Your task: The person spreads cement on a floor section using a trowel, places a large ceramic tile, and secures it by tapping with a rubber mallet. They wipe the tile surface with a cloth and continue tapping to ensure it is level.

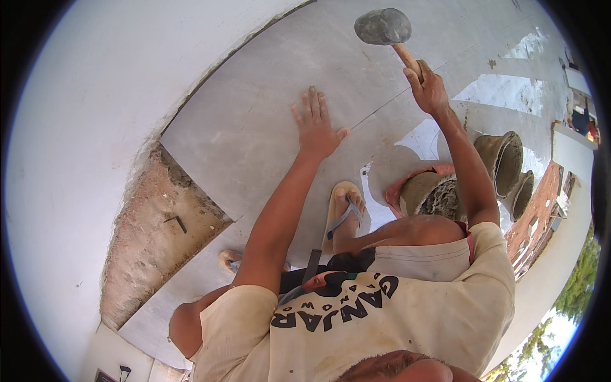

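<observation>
My right hand (428, 90) is closed round the wooden handle of a rubber mallet (383, 27), whose dark head is at the top of the view. Whether the head touches the floor tile below it I cannot tell. My left hand (316, 130) lies flat on a large grey floor tile (235, 108), fingers spread and pointing away from me. A thin joint line runs from beside that hand toward the upper right. The tile's far-left edge lies along the white wall.
At the left, a patch of bare sandy ground (162, 223) lies between the tiles and the white wall (70, 146). Near my right knee stands a bucket of wet mortar (439, 194), with more mortar-coated buckets (503, 159) beyond it. My sandalled foot (347, 213) rests on the tiles.
</observation>
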